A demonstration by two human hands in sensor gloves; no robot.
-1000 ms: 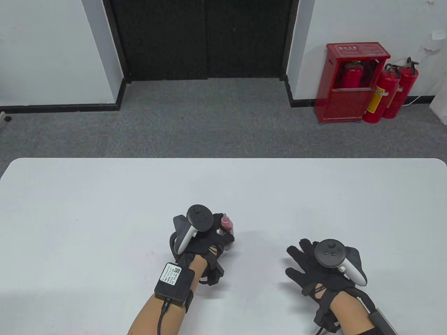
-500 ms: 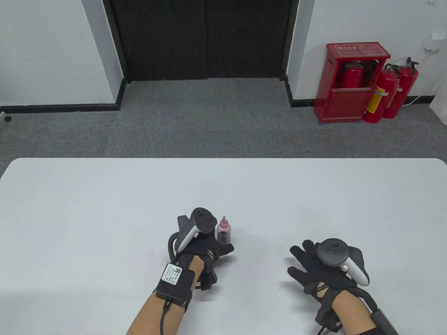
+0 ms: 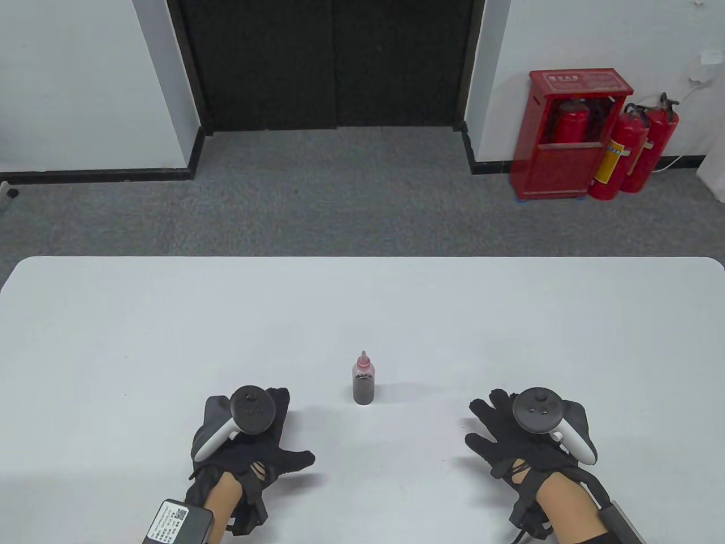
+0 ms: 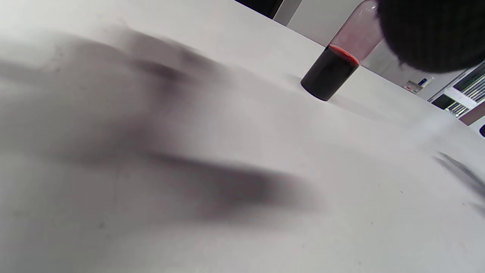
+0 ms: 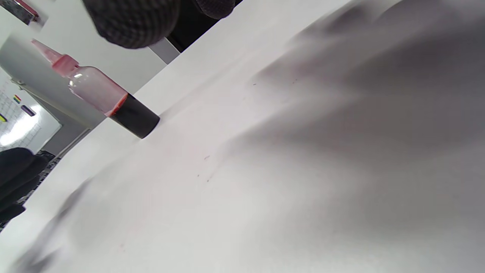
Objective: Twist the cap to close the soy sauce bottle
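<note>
bottle (image 3: 363, 385) standing upright near the worktop (image 3: 170, 317) front edge, pink cap (image 3: 363, 359) on | my left hand (image 3: 249, 447) and right hand (image 3: 521, 436) are resting spread flat either side, touching nothing

The bottle (image 3: 363, 385) stands upright on the tabletop (image 3: 362, 306), near its front edge, between the left hand (image 3: 243, 442) and right hand (image 3: 527, 436), touching neither.
</note>
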